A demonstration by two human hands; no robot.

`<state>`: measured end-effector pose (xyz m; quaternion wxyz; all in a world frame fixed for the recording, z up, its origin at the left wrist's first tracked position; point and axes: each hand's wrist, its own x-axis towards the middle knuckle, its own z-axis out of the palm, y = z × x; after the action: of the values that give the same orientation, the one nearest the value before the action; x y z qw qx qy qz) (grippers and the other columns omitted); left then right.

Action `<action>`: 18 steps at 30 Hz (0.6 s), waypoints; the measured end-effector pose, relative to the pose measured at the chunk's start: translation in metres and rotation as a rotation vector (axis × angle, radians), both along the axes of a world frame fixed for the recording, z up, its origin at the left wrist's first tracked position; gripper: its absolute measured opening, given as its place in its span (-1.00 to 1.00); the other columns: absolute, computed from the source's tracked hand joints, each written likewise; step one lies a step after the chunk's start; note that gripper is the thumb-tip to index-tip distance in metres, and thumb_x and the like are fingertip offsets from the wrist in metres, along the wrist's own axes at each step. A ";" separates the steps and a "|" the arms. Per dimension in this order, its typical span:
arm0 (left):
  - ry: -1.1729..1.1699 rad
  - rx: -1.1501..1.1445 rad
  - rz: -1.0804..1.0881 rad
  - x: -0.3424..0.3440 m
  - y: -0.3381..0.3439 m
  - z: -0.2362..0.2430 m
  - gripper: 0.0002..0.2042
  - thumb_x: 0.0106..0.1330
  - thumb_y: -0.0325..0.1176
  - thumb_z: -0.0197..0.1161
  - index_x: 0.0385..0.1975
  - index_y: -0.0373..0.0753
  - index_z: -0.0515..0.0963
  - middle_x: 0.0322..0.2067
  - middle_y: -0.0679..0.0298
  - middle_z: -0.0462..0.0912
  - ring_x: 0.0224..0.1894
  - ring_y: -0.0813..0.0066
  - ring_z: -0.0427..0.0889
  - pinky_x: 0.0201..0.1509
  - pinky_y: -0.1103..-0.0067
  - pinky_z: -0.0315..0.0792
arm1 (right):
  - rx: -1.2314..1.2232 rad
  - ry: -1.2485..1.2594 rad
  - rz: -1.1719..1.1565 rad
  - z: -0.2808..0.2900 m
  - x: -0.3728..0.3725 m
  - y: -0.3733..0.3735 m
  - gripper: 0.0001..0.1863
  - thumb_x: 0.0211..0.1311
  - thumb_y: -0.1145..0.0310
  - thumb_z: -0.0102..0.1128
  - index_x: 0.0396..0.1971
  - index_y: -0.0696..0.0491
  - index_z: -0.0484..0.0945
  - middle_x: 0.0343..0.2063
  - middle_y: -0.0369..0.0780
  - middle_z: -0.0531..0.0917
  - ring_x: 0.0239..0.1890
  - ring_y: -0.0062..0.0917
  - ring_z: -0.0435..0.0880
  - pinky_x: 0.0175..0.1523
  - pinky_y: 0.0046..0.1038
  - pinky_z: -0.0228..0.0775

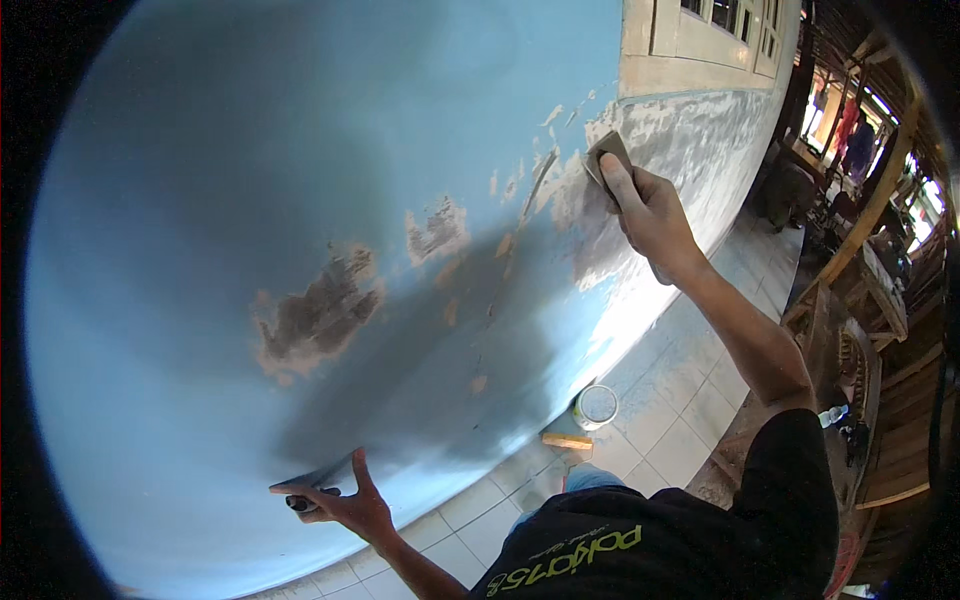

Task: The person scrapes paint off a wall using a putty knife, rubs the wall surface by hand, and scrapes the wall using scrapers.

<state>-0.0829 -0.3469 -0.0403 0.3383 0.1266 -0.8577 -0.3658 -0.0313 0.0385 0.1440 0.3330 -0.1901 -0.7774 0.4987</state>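
Observation:
A light blue wall (250, 130) fills the left and middle, with rough grey and whitish patches (318, 312). At the upper right my right hand (655, 215) is closed on a grey flat scraper (610, 155), its blade against the wall at the edge of a large grey-white patch (690, 140). My thumb lies on the blade and looks dusty. Low on the left, my left hand (350, 505) grips a dark-handled trowel (315, 478), seen nearly edge-on near the wall. The fingers partly hide its handle.
A white bucket (597, 405) stands on the tiled floor (680, 450) by the wall's foot, beside a yellowish block (567, 440). A cream window frame (690, 60) is at the top right. Wooden beams and furniture (850, 340) crowd the far right.

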 end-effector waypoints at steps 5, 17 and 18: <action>-0.035 0.017 0.000 0.001 -0.003 -0.002 0.14 -0.06 0.03 0.44 0.37 -0.11 -0.31 0.05 -0.17 0.04 0.13 0.04 0.17 0.09 0.25 0.21 | -0.042 0.009 0.036 -0.008 0.002 -0.005 -0.50 0.25 -0.11 0.02 -0.61 0.05 0.39 -0.82 -0.48 0.22 -0.83 -0.84 0.11 -0.76 -0.70 -0.11; -0.013 0.041 -0.031 -0.001 -0.002 -0.001 0.16 -0.07 -0.03 0.47 0.36 -0.13 -0.34 0.04 -0.15 0.03 0.13 0.03 0.13 0.14 0.23 0.16 | 0.000 0.082 0.062 -0.001 -0.009 -0.001 -0.51 0.24 -0.11 0.03 -0.59 0.04 0.38 -0.83 -0.49 0.21 -0.85 -0.85 0.08 -0.77 -0.70 -0.14; -0.005 0.050 -0.034 0.000 -0.003 -0.002 0.16 -0.07 -0.02 0.47 0.36 -0.13 -0.34 0.03 -0.16 0.04 0.12 0.02 0.14 0.14 0.22 0.16 | 0.060 0.106 0.061 0.000 -0.010 0.002 -0.51 0.24 -0.11 0.02 -0.57 0.05 0.40 -0.83 -0.49 0.21 -0.85 -0.85 0.08 -0.77 -0.70 -0.14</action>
<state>-0.0830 -0.3503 -0.0418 0.3265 0.1215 -0.8512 -0.3925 -0.0416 0.0400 0.1444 0.3638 -0.1296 -0.7788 0.4942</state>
